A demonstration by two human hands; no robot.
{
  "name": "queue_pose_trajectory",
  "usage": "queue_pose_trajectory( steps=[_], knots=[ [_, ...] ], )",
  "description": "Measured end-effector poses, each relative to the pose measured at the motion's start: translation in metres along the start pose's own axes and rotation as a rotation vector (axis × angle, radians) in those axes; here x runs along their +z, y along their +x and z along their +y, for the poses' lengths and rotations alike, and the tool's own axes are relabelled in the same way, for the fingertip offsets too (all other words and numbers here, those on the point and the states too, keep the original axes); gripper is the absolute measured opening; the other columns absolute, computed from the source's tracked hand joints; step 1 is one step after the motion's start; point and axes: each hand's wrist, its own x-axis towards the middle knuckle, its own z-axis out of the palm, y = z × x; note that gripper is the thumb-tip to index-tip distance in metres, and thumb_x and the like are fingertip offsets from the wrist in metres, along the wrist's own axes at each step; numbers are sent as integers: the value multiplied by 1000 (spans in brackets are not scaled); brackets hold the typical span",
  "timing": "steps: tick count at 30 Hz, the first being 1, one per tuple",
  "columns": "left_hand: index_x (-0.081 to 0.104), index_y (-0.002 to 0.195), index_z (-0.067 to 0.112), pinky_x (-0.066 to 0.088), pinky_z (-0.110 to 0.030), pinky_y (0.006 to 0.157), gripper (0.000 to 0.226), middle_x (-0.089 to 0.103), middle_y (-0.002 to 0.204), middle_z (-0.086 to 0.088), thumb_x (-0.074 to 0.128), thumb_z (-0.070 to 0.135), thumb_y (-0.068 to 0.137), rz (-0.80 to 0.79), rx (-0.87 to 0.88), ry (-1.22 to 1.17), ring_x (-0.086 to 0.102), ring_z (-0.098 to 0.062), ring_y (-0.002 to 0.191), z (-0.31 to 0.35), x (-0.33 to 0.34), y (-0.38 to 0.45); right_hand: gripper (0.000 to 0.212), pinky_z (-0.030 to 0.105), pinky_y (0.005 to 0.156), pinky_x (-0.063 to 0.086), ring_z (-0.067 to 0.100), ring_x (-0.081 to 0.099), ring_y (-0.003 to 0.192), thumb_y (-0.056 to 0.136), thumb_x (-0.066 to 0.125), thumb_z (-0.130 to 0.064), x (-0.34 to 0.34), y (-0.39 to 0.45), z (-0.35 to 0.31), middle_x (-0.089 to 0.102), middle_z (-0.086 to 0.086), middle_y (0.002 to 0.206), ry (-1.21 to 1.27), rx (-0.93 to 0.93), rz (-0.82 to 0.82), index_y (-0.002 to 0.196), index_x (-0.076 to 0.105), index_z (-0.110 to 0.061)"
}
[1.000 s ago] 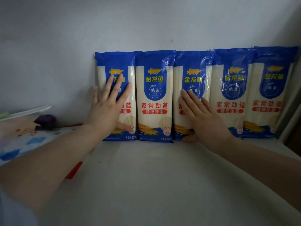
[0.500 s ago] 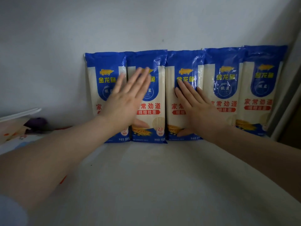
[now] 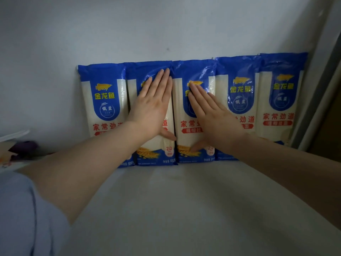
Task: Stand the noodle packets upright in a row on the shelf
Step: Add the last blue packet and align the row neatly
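Several blue-and-white noodle packets stand upright side by side against the back wall on the white shelf (image 3: 184, 209). The leftmost packet (image 3: 105, 100) is untouched. My left hand (image 3: 153, 106) lies flat with straight fingers on the second packet (image 3: 155, 156), fingertips on its blue top. My right hand (image 3: 208, 111) presses flat on the third packet (image 3: 181, 111), its wrist crossing the fourth packet (image 3: 239, 85). The rightmost packet (image 3: 280, 100) stands by the side frame.
A grey vertical frame (image 3: 319, 89) bounds the shelf on the right. At the far left lie a dark purple object (image 3: 24, 145) and patterned items under a white edge (image 3: 13, 135). The white wall (image 3: 129, 30) stands right behind the packets.
My left hand slid from the leftmost packet onto the second and up toward its top. My right hand moved higher on the third packet. The packets stayed upright.
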Motion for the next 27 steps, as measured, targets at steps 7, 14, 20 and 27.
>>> queue_pose_trajectory(
  steps=[7, 14, 20, 27],
  knots=[
    [-17, 146, 2, -11, -39, 115, 148, -19, 157, -14, 48, 91, 47, 8, 18, -37, -16, -25, 145, -6, -7, 9, 140, 32, 113, -13, 23, -21, 143, 57, 58, -79, -10, 6, 9, -23, 12, 156, 13, 43, 20, 143, -23, -4],
    [-19, 146, 3, -12, -37, 116, 141, -22, 156, -13, 48, 87, 55, 60, 33, -114, -18, -23, 145, 11, -16, 9, 142, 30, 112, -11, 21, -19, 144, 55, 66, -73, -18, 0, 26, -22, 11, 156, 87, 100, 44, 146, -18, -4],
    [-19, 145, 0, -11, -40, 115, 142, -20, 156, -17, 44, 90, 55, 108, 150, -10, -17, -28, 145, 55, -14, 28, 140, 31, 112, -11, 19, -22, 141, 59, 71, -67, -10, -18, 59, -21, 12, 156, 13, 115, 5, 143, -22, -4],
    [-19, 144, 0, -8, -40, 116, 148, -19, 156, -16, 48, 90, 49, 97, 125, 3, -16, -28, 145, 57, -19, 33, 146, 30, 114, -11, 21, -17, 145, 51, 69, -74, -8, -14, 67, -20, 9, 157, 42, 94, -47, 148, -17, -6]
  ],
)
